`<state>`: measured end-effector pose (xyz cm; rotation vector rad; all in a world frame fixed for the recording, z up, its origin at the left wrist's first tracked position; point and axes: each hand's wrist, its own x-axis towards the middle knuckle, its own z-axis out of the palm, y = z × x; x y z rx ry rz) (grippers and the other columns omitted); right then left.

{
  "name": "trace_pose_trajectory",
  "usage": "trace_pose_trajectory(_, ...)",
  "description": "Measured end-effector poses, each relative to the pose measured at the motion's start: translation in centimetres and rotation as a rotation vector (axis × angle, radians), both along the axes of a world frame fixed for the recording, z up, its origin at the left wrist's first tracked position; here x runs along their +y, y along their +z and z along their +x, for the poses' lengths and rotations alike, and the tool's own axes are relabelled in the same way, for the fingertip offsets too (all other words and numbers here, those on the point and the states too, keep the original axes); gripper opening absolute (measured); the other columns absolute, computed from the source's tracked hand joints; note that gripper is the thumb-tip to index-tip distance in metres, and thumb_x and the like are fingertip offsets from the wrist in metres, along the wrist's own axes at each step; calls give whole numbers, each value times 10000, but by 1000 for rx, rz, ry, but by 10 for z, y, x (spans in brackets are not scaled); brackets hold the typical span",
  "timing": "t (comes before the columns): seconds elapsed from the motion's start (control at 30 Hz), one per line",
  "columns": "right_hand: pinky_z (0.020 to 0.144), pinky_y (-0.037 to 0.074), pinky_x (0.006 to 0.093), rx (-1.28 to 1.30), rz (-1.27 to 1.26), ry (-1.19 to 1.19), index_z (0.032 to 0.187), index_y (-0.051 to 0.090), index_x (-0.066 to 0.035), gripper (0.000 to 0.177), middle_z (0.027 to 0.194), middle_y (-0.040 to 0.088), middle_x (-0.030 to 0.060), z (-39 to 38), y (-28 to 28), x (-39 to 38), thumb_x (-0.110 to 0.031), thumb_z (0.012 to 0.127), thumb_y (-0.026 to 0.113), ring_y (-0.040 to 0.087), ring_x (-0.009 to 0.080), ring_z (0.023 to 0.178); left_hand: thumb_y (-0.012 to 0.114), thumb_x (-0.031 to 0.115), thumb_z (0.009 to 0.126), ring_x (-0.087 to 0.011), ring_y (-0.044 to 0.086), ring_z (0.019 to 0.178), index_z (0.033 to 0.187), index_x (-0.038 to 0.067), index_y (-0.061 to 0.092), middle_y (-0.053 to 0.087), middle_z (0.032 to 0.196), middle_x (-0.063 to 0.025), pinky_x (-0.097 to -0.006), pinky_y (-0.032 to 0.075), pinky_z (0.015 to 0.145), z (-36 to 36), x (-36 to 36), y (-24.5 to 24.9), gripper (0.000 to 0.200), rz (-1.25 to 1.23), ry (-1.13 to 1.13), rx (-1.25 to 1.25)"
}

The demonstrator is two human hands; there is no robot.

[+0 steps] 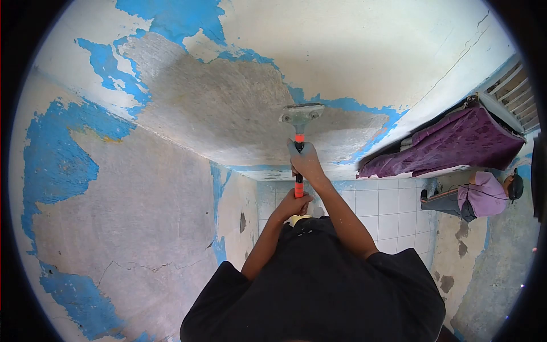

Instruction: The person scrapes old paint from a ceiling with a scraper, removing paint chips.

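A wall scraper (299, 117) with a wide metal head and a red-and-black handle points away from me. Its blade edge lies against the wall at the border of bare grey plaster (228, 97) and a strip of blue paint (347, 104). My right hand (306, 161), dusty over the fingers, is wrapped round the upper handle below the head. Lower down, my left hand (293, 206) is closed round the handle's red end, near my body.
Blue and cream paint remains in patches around the left wall (148, 194). A purple cloth (450, 139) hangs by a barred window (515, 94) on the right. Another person (484, 195) in a pink shirt stands on the white tiled floor (367, 208).
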<state>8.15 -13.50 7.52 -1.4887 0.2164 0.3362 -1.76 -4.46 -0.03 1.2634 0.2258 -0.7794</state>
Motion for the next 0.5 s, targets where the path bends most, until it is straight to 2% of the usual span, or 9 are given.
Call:
trace_pose_trajectory(0.1, 343, 415, 316, -7, -39, -46, 633, 432, -59, 409, 444, 435, 30, -5, -13, 2, -316, 924, 562, 443, 143, 326, 605, 146, 865, -129, 406, 370, 619, 60, 456, 429, 476, -25, -290, 335, 379, -12, 1, -14, 300, -44, 17, -33)
trace_pose_trajectory(0.2, 340, 407, 310, 29, -49, -36, 637, 432, -59, 408, 445, 432, 27, -11, -40, 4, -318, 924, 562, 441, 139, 325, 603, 141, 865, -131, 412, 377, 619, 61, 456, 432, 478, -33, -293, 338, 383, -19, 0, -36, 298, -83, 37, 74)
trace_pose_trajectory(0.3, 341, 399, 305, 23, -28, -26, 648, 436, -58, 403, 447, 439, 29, -5, -48, 5, -322, 924, 561, 442, 139, 327, 603, 146, 865, -129, 408, 382, 619, 60, 452, 434, 482, -36, -293, 331, 384, -12, 8, -38, 301, -58, -2, 8)
trace_pose_trajectory(0.4, 343, 392, 304, -71, 18, -43, 638, 434, -61, 411, 444, 437, 31, -1, 15, 4, -326, 923, 562, 444, 142, 328, 603, 144, 862, -127, 407, 380, 614, 63, 445, 428, 475, -32, -290, 323, 381, 3, 2, 5, 305, -25, 35, -64)
trace_pose_trajectory(0.5, 343, 395, 306, -123, 1, -44, 637, 436, -60, 411, 442, 434, 33, 4, 47, 2, -328, 923, 562, 447, 146, 329, 603, 148, 860, -127, 415, 382, 610, 68, 442, 432, 477, -30, -289, 324, 382, 15, -2, 23, 308, -13, 37, -149)
